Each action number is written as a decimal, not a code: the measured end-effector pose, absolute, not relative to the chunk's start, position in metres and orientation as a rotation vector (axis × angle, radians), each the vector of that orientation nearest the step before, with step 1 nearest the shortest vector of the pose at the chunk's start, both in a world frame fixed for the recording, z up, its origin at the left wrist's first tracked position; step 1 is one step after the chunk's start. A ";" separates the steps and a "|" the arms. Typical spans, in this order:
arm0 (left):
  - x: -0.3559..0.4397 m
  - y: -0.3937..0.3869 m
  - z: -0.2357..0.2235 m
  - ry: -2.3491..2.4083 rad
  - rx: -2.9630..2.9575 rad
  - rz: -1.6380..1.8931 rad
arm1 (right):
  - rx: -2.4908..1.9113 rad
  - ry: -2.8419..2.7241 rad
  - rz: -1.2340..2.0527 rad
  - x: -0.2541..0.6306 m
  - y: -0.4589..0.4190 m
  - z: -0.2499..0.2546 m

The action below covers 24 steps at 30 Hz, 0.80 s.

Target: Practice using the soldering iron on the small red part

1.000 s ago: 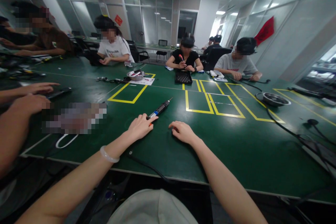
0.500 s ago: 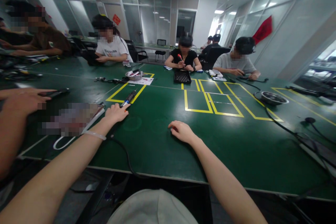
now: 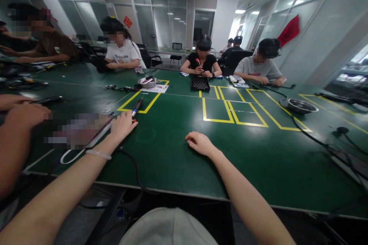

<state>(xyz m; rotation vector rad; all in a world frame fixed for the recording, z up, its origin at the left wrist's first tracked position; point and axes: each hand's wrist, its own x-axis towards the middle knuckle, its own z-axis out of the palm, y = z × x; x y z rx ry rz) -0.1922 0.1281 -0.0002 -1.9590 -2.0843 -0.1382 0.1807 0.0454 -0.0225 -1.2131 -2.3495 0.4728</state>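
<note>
My left hand (image 3: 123, 124) is closed around the lower end of a slim pen-shaped tool (image 3: 137, 106) with a dark grey upper part, a blue band and orange parts. The tool points away from me, near a yellow tape outline on the green table. Its exact kind is not clear. From beneath my left wrist a black cable (image 3: 136, 164) runs toward the table's near edge; where it starts is hidden. My right hand (image 3: 199, 142) rests on the bare green surface, its fingers loosely curled in, and nothing shows in them.
A flat, blurred-out item (image 3: 83, 130) lies left of my forearm, beside a co-worker's hands (image 3: 27, 116). Yellow tape rectangles (image 3: 218, 121) mark the green table (image 3: 178, 172). Farther off are a metal bowl (image 3: 147, 82), a black tray (image 3: 200, 84), a round dish (image 3: 303, 106), cables and several seated people.
My left hand has drawn slightly left and toward me with the pen-shaped tool, which now points more steeply away. My right hand has stayed almost in place.
</note>
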 end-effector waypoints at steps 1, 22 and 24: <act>-0.192 0.127 0.000 -2.074 -1.954 -0.145 | -1.211 -2.348 0.471 0.181 0.045 -0.023; -0.183 0.118 0.002 -2.086 -1.994 -0.093 | -1.216 -2.342 0.494 0.181 0.047 -0.022; -0.178 0.115 0.001 -2.083 -2.000 -0.084 | -1.221 -2.342 0.499 0.181 0.047 -0.022</act>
